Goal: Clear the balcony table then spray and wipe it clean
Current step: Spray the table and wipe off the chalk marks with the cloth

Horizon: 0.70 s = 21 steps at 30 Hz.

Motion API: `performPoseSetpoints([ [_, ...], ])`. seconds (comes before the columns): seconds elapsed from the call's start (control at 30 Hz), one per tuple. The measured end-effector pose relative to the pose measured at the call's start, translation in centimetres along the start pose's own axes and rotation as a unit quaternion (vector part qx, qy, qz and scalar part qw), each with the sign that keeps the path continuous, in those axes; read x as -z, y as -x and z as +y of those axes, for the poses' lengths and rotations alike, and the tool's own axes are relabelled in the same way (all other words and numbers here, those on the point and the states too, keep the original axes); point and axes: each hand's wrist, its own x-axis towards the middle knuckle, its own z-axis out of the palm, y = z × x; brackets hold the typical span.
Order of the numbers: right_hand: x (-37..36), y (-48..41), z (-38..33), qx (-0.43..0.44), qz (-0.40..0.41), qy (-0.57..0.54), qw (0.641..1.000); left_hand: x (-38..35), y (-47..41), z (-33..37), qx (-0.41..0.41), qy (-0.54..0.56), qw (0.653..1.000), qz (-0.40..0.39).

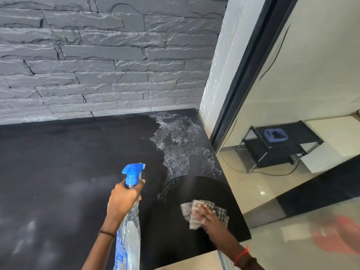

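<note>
A black table top (58, 162) fills the lower left, with a dusty white patch (179, 145) near its far right corner. My left hand (122, 199) grips the neck of a clear spray bottle (128, 230) with a blue trigger head, held upright over the table. Near the table's right edge my right hand (208, 217) presses a checked cloth (202, 213) flat onto the surface, fingers spread over it. A round wiped mark curves just beyond the cloth.
A grey stone wall (97, 55) stands right behind the table. To the right a black-framed glass door (292, 94) reflects a low black stand (276, 147) with a blue tray. Pale floor tiles lie beyond the table's right edge.
</note>
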Motion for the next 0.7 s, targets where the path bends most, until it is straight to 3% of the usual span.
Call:
performPoseSetpoints([
  [0.13,0.6,-4.2,3.6,-0.040,0.055,-0.050,0.996,0.7,-1.5,0.4,-0.003,-0.008,1.000,-0.011],
  [0.2,3.4,-6.8,0.6,-0.067,0.031,-0.075,0.994,0.8,-2.1,0.6,-0.004,-0.012,1.000,-0.019],
  [0.27,4.1,-9.6,-2.1,-0.065,0.067,-0.068,0.993,0.8,-3.0,0.8,-0.006,-0.018,0.999,-0.027],
  [0.37,3.7,-11.3,-6.9,-0.012,0.079,-0.097,0.992,0.5,-4.1,1.4,-0.010,-0.028,0.999,-0.042],
  [0.47,2.0,-10.4,-9.7,0.061,0.074,-0.033,0.995,0.1,-5.3,2.3,-0.020,-0.037,0.997,-0.057],
  [0.57,-0.8,-7.0,-9.1,0.035,0.048,0.029,0.998,-0.4,-6.5,3.0,-0.024,-0.044,0.996,-0.075],
  [0.7,-2.4,-2.4,-3.5,-0.004,0.146,0.002,0.989,-1.6,-7.0,3.5,-0.033,-0.058,0.993,-0.099],
])
